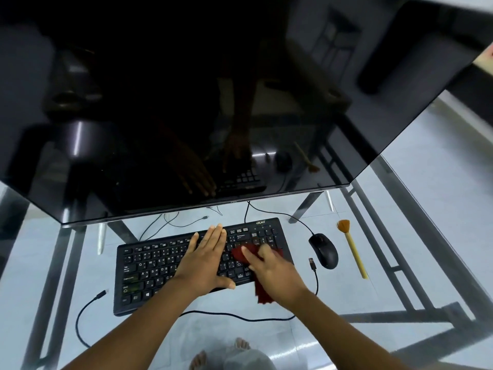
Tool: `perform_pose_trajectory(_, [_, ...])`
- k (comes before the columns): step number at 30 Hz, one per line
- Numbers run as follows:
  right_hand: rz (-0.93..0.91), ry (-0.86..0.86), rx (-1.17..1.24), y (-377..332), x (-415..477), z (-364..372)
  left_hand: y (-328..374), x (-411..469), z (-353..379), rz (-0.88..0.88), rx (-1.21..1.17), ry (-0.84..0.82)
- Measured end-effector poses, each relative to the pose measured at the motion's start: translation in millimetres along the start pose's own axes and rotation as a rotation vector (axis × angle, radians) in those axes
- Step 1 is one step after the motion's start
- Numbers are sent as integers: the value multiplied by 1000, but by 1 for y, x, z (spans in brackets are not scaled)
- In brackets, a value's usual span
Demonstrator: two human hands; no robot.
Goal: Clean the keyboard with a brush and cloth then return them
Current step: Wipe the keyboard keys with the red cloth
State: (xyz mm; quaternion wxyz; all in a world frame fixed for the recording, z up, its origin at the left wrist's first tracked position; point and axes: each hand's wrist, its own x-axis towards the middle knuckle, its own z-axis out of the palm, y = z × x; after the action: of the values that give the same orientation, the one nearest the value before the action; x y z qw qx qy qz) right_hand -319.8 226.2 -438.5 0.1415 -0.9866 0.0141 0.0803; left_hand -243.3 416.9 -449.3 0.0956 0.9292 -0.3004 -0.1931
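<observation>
Head view, wiping stage. The cloth (240, 253), dark red, is held under the right hand (272, 271), whose grip is closed on it: the fingers are partly curled over the fabric and press it onto the keys, while a loose corner trails back under the palm and past the near edge of the keyboard (149, 265). The left hand (205, 259) holds nothing. It is laid flat just to the left of the grip, fingers straight and together, and appears to steady the board.

The long axis of the keyboard runs leftward from the grip, with the far-right corner turned slightly away from the person. Most of the key field therefore lies to the left of the grip, part of it covered by the flat left hand. The strokes to come are judged to run along that axis, and the left hand would then have to be shifted.

The brush (352, 249) lies on the glass counter (400, 236) to the right of the grip, beyond the mouse (324, 251) and apart from it. Its handle is pointed toward the person and its bristles away, so the axis is set roughly crosswise to that of the keyboard. The right hand is the nearer one to it, but the cloth would first have to be released or passed across.
</observation>
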Motion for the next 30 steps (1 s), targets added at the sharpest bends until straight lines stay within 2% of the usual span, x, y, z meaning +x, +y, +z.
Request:
perform_pose_trajectory(1, [38,39,5,8,-2,-1,0,0,0,1,-3,-2])
perform_pose_trajectory(3, [288,176,60,26,-1,1,0,0,0,7,-7,-2])
perform_pose_trajectory(5, [419,195,173,17,-3,-1,0,0,1,10,-9,9])
perform_pose_trajectory(8, [276,44,360,-12,-15,-1,-1,-1,1,10,-2,8])
perform_pose_trajectory(9, [203,-16,362,-16,-18,-2,-1,-1,1,9,0,10])
perform_pose_trajectory(11, [132,0,274,-8,-15,-8,0,-1,0,12,1,11])
perform_pose_trajectory(13, [290,106,254,16,-3,-11,-1,0,0,15,5,9])
perform_pose_trajectory(15, [370,208,66,24,5,-8,-1,-1,1,18,9,10])
perform_pose_trajectory(17, [188,140,84,3,3,2,-2,-2,2,19,8,22])
perform_pose_trajectory(19, [-95,-51,122,-18,-9,5,0,-3,1,26,9,20])
perform_pose_trajectory(20, [-168,-27,13,-13,-7,4,1,-2,1,30,6,16])
perform_pose_trajectory(21, [-119,31,-35,-5,-3,-1,0,-2,1,29,4,17])
perform_pose_trajectory(23, [197,155,60,16,10,-4,-2,-1,1,30,9,19])
perform_pose_trajectory(25, [311,156,90,17,17,-6,-5,-1,1,38,19,23])
perform_pose_trajectory(29, [-214,25,21,-15,11,-5,-14,-12,4,67,61,108])
perform_pose_trajectory(30, [-265,9,28,-8,13,-3,-20,-17,4,56,63,153])
